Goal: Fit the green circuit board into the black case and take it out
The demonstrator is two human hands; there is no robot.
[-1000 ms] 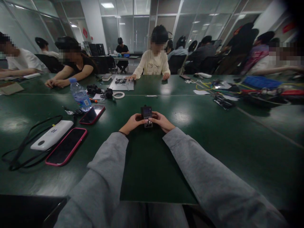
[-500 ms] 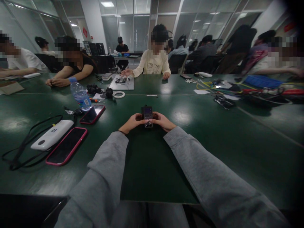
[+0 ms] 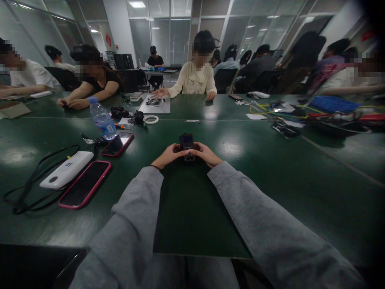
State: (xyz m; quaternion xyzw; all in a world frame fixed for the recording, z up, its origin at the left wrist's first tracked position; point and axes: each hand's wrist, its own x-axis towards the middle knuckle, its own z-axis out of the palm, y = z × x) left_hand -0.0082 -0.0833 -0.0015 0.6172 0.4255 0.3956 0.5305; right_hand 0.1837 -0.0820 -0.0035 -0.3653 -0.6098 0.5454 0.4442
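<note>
Both hands meet out in front of the person, over the green table point(image 3: 270, 180). The left hand point(image 3: 167, 155) and the right hand point(image 3: 205, 155) pinch a small black device point(image 3: 187, 145) between their fingertips, one hand to each side, so it stands upright with its little screen tilted back toward the wearer (a sensible way to keep the face readable while thumbs work near its lower end). Its base seems to rest on or just above the dark mat point(image 3: 192, 208) that lies under the forearms; I cannot tell which.

Clutter sits off to the left: a pink-edged phone point(image 3: 84, 184) lying flat, a white power bank point(image 3: 66, 169) just beside it with a black cable point(image 3: 27, 188) looping round, a second phone point(image 3: 117, 144) and a water bottle point(image 3: 102, 119) further back. All of these are well apart from the hands. To the right the tabletop stays bare until the tangle of wires point(image 3: 282, 116) near the far edge. Ahead, a roll of tape point(image 3: 150, 119) lies between the device and a person in a cream top point(image 3: 197, 80) opposite.
</note>
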